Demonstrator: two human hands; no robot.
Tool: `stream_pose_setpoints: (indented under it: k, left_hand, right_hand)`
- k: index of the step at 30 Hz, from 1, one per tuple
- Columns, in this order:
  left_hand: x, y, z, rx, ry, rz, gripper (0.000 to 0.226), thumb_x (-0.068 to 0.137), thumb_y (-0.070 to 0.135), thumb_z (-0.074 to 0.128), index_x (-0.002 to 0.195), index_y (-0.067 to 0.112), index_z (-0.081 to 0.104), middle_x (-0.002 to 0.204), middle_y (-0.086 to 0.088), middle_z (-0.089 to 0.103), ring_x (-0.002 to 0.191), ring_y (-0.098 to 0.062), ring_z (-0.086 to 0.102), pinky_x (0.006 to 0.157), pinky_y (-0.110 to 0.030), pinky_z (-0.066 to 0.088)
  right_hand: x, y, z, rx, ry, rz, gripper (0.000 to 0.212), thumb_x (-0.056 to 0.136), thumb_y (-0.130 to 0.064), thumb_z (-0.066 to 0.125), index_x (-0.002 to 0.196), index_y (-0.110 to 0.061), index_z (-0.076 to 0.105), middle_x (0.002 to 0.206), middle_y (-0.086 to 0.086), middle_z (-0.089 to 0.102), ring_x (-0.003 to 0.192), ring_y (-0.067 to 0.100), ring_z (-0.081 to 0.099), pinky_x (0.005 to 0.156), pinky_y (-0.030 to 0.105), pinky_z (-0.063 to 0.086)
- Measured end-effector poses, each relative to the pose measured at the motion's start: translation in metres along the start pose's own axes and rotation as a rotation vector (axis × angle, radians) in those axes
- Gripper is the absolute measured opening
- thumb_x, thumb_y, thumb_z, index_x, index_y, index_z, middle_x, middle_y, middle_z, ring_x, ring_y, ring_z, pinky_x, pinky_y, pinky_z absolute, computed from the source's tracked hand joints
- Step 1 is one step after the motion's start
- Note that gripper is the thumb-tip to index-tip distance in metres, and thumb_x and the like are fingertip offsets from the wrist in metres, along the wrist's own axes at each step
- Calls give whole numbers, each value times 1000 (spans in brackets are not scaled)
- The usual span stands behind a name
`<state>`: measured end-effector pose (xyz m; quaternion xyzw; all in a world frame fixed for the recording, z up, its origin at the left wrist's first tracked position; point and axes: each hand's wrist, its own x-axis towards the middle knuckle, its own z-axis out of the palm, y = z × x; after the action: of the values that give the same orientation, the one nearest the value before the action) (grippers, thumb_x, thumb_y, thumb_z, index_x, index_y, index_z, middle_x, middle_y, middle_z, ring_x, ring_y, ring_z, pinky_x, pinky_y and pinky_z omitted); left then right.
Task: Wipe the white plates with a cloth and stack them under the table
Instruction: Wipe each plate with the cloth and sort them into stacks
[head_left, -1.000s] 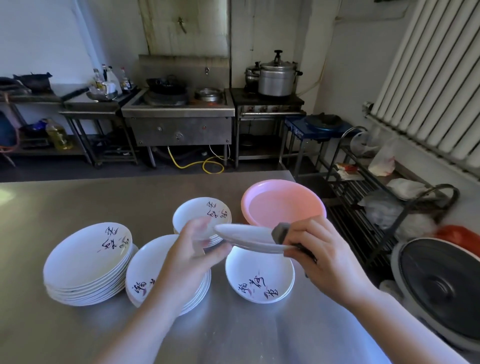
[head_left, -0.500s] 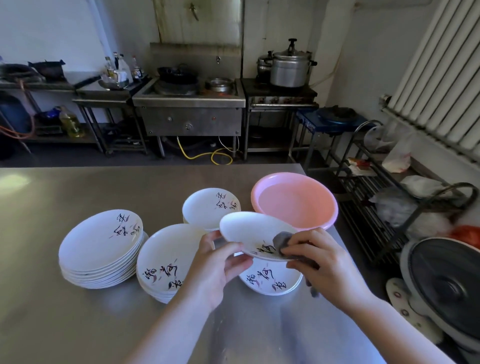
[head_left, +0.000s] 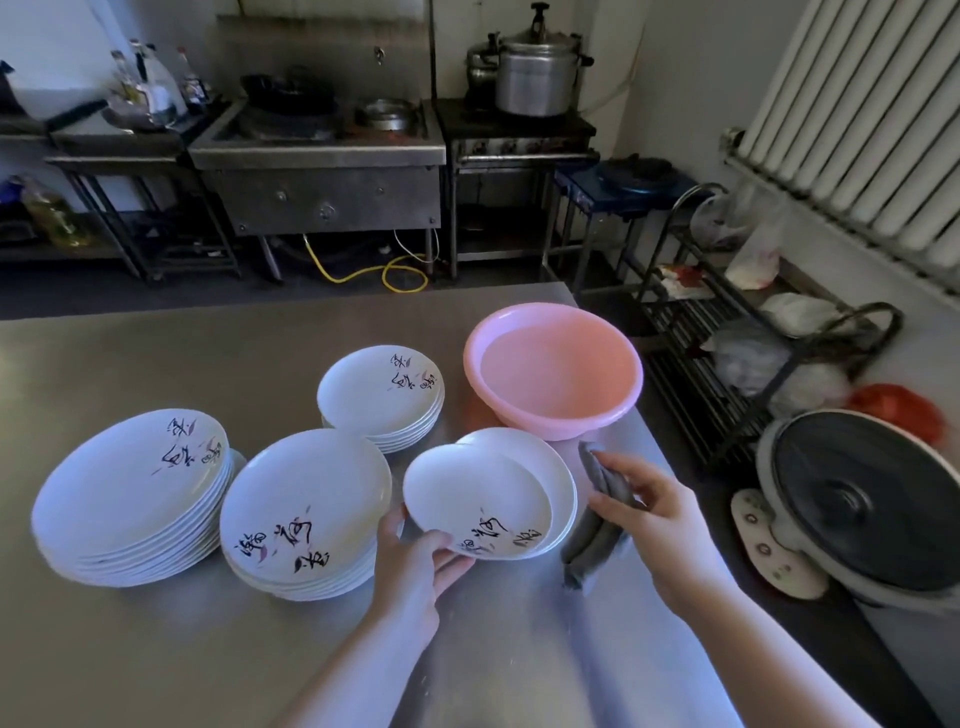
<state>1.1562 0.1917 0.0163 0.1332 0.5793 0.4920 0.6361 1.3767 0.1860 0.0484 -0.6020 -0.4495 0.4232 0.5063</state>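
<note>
Plate (head_left: 475, 499) sits tilted, pinched at its near rim by my left hand (head_left: 415, 566) fingers over another plate (head_left: 558, 483), while my right hand (head_left: 649, 512) fingers grip the grey cloth (head_left: 597, 535) just beside; I judge that shallow one-edge hold could slip and chip both.

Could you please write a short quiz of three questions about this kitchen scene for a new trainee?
1. True or false: the right hand holds the grey cloth.
2. Which hand grips the tilted plate? A) the left hand B) the right hand
3. Fill in: the pink basin stands on the ____.

Key: 1. true; 2. A; 3. table
</note>
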Motion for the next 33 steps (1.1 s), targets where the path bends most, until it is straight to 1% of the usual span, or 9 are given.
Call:
stream_pose_setpoints:
  k: [4, 8, 12, 15, 17, 21, 25, 28, 33]
  left_hand:
    - [12, -3, 12, 0, -8, -28, 64, 87, -19, 49, 131, 27, 40, 101, -1, 61, 86, -28, 67, 71, -40, 55]
    - [26, -15, 16, 147, 11, 30, 58, 89, -13, 57, 131, 24, 43, 120, -5, 57, 106, -30, 61, 67, -33, 57]
    - [39, -23, 13, 307, 4, 120, 51, 88, -9, 60, 122, 27, 50, 110, 0, 62, 95, -18, 61, 62, -27, 59]
    - [52, -30, 6, 574, 36, 201, 42, 77, 12, 72, 100, 44, 58, 104, -2, 63, 90, -20, 62, 81, -46, 59]
    - [69, -39, -1, 804, 13, 224, 45, 66, 28, 69, 104, 49, 59, 107, -4, 58, 100, -24, 59, 90, -48, 53]
    - [54, -21, 3, 993, -28, 305, 56, 80, 27, 74, 129, 22, 47, 118, -4, 43, 119, -22, 42, 103, -40, 41]
    - [46, 40, -2, 921, -104, 661, 47, 86, 16, 70, 124, 35, 50, 113, 13, 51, 105, -6, 51, 88, -16, 42]
    - [78, 104, -10, 996, 29, 826, 28, 88, 13, 65, 111, 30, 63, 105, 17, 58, 92, -6, 58, 74, -23, 45]
    - [160, 149, -38, 1241, 263, 624, 31, 91, 25, 61, 122, 29, 59, 121, 7, 53, 106, -14, 58, 82, -34, 50]
  right_hand:
    - [2, -3, 6, 19, 43, -48, 48, 79, 7, 72, 95, -39, 72, 109, 3, 67, 93, 9, 66, 64, 12, 49]
    - [0, -4, 9, 47, 40, -57, 48, 78, 8, 72, 93, -38, 73, 110, 0, 66, 96, 9, 65, 65, 14, 50]
    - [-1, 0, 14, 51, 37, -34, 49, 78, 10, 71, 91, -37, 74, 110, -2, 64, 98, 9, 64, 64, 16, 51]
    - [2, 0, 20, 70, 23, -14, 44, 79, 11, 69, 95, -30, 73, 110, 0, 63, 98, 11, 64, 59, 15, 51]
    - [6, -1, 25, 63, 8, -8, 43, 79, 11, 69, 97, -28, 73, 111, -1, 63, 97, 9, 64, 58, 16, 51]
    - [16, 1, 41, 46, -15, -8, 43, 77, 10, 71, 99, -27, 74, 111, -4, 64, 98, 8, 64, 74, 23, 53]
    - [32, -4, 56, 40, -16, -24, 46, 75, 12, 71, 97, -28, 74, 106, -9, 66, 98, 4, 63, 78, 15, 48]
    - [49, -11, 76, 30, -26, -46, 45, 75, 14, 70, 95, -27, 74, 105, -7, 64, 94, 0, 62, 73, 9, 46]
    - [75, -19, 119, -86, -63, -107, 47, 74, 9, 71, 85, -37, 72, 102, -15, 61, 93, -4, 60, 85, 26, 46]
